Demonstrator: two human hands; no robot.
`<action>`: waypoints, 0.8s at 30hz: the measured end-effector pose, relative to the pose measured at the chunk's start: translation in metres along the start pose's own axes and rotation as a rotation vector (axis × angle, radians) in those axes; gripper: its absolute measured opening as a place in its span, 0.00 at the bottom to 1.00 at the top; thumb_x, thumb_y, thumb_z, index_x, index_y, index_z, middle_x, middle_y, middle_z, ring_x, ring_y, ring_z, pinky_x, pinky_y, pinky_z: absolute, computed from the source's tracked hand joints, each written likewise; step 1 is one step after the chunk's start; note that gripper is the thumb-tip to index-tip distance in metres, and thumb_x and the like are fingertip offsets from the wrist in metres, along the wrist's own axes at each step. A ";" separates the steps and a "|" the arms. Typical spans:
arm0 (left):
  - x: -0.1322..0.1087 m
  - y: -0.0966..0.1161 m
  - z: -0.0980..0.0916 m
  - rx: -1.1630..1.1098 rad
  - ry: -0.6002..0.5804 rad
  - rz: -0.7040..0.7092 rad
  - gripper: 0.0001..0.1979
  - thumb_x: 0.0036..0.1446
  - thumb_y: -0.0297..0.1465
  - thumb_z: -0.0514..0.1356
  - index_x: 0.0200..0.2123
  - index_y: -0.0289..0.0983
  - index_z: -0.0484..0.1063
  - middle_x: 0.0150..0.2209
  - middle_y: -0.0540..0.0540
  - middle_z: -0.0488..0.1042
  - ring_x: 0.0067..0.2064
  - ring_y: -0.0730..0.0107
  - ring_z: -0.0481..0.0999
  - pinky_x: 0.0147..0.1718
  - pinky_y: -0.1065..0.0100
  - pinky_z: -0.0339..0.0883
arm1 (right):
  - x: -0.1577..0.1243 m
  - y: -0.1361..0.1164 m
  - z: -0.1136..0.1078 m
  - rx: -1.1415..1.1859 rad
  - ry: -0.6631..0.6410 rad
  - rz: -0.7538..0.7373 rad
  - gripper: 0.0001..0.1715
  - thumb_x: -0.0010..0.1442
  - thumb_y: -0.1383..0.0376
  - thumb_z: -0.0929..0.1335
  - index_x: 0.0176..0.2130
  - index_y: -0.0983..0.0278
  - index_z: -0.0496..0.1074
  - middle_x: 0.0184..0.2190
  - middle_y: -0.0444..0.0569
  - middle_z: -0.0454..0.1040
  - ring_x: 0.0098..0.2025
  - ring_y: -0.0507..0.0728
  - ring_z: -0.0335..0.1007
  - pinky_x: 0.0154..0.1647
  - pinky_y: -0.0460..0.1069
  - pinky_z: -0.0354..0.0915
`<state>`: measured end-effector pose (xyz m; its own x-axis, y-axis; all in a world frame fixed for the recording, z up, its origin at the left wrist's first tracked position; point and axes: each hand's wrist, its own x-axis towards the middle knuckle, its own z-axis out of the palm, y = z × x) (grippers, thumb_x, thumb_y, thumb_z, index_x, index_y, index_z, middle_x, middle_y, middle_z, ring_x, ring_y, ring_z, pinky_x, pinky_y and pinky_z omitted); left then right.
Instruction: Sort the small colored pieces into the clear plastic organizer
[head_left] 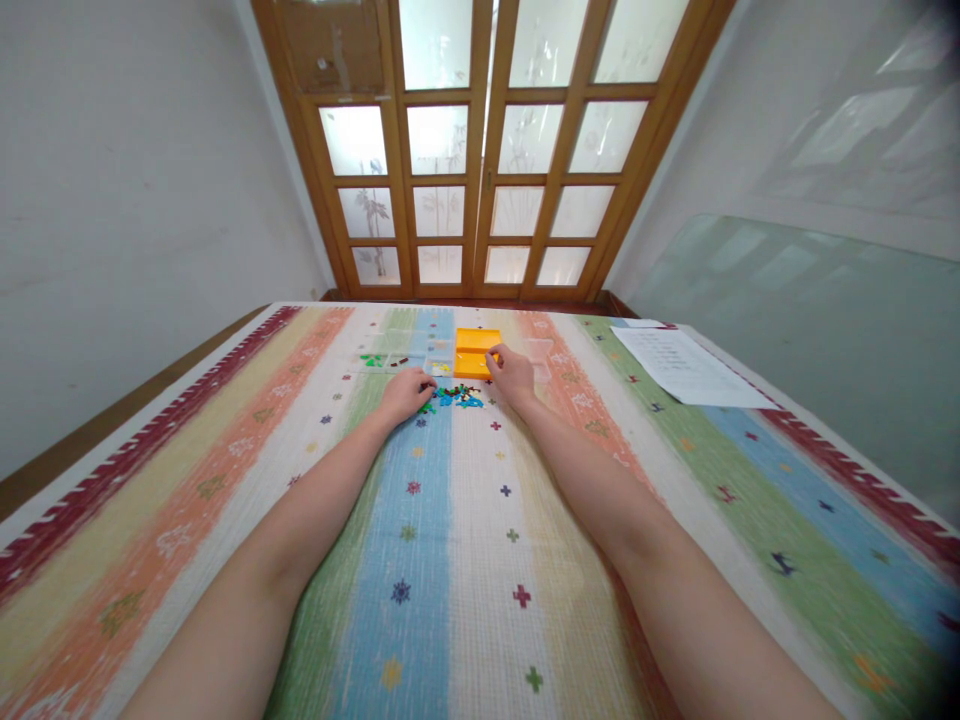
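Observation:
A loose pile of small blue, green and dark pieces [459, 396] lies on the striped tablecloth. My left hand [407, 395] rests at the pile's left edge, fingers curled together; what they hold, if anything, is too small to name. Just behind the pile stands an open yellow box [478, 338] with its lid raised. At the box's right side is my right hand [513, 374], thumb and fingertips pinched over its edge, their contents unclear. Left of the box, a clear divided tray [377, 343] holds green pieces [371, 361], a few dark pieces [399, 361] and yellow pieces [441, 368].
Another clear plastic part [540, 352] shows right of my right hand. Printed white sheets [686, 365] lie at the table's right. The patterned tablecloth [405, 640] covers the table. Glazed wooden doors [480, 150] stand beyond its far edge, with walls on both sides.

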<state>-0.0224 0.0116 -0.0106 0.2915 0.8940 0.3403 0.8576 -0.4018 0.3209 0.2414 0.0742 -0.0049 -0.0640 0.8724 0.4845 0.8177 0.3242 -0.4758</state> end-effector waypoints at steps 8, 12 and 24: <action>0.003 -0.013 -0.002 -0.190 0.201 -0.205 0.14 0.63 0.35 0.58 0.44 0.40 0.81 0.35 0.46 0.81 0.36 0.63 0.77 0.40 0.64 0.67 | -0.001 -0.002 -0.001 0.000 -0.020 -0.005 0.14 0.68 0.58 0.64 0.44 0.59 0.77 0.31 0.47 0.78 0.32 0.57 0.71 0.32 0.47 0.53; 0.005 -0.037 -0.008 -0.362 0.399 -0.380 0.15 0.60 0.33 0.57 0.45 0.37 0.81 0.37 0.45 0.82 0.37 0.64 0.78 0.40 0.66 0.69 | -0.002 -0.004 -0.003 0.011 -0.028 -0.016 0.14 0.68 0.58 0.64 0.44 0.59 0.77 0.30 0.46 0.77 0.32 0.57 0.71 0.32 0.47 0.54; -0.002 -0.093 -0.025 -0.501 0.730 -0.693 0.17 0.58 0.34 0.58 0.47 0.33 0.79 0.38 0.43 0.81 0.36 0.66 0.77 0.37 0.69 0.70 | -0.002 -0.003 0.000 0.024 -0.027 -0.048 0.14 0.68 0.59 0.64 0.44 0.59 0.77 0.29 0.46 0.76 0.32 0.56 0.71 0.33 0.47 0.54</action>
<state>-0.1138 0.0420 -0.0191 -0.6412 0.6911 0.3336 0.4233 -0.0440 0.9049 0.2395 0.0712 -0.0043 -0.1189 0.8652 0.4871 0.7995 0.3743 -0.4697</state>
